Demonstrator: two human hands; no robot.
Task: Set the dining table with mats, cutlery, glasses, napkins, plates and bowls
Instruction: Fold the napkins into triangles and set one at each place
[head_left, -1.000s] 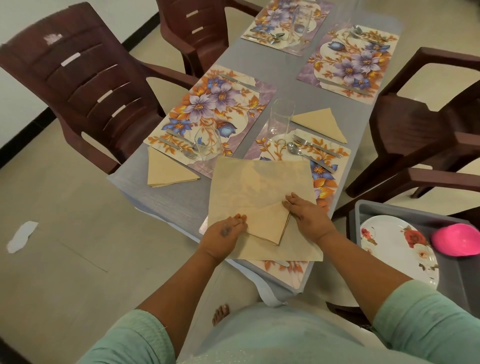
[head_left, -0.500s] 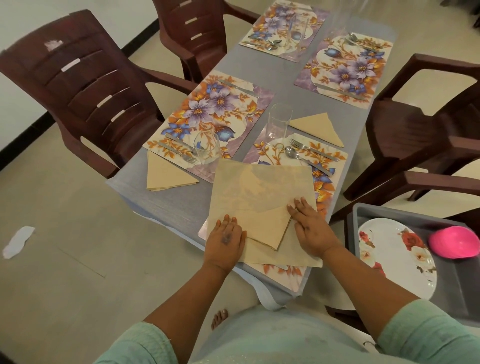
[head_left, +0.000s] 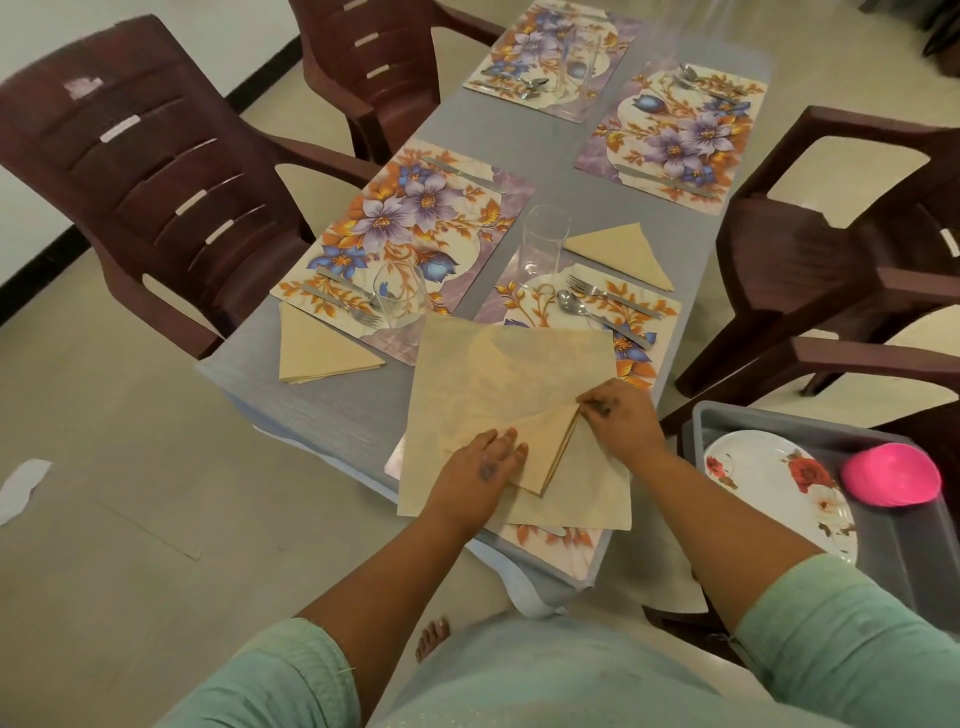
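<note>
Grey worktop (head_left: 332, 415), brown chairs both sides. Beige napkin (head_left: 498, 374) spread over near floral mat (head_left: 550, 535), hiding most of it. Left hand (head_left: 480, 467) flat, fingers straight, pressing folded corner (head_left: 543, 452); right hand (head_left: 621, 415) pinches fold's top edge. Fork (head_left: 608, 296), spoon (head_left: 587, 312), glass (head_left: 543, 244) just beyond napkin. Grey tray (head_left: 904, 540) at right holds plate (head_left: 769, 478), pink bowl (head_left: 891, 475).

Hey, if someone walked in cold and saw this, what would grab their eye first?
Probably the two hands at the near end of the grey table: the left hand presses flat on a folded beige napkin while the right hand pinches its top corner, over an unfolded beige napkin. Next, the bright floral placemats running up the table, then the pink bowl in the grey tub at right.
</note>
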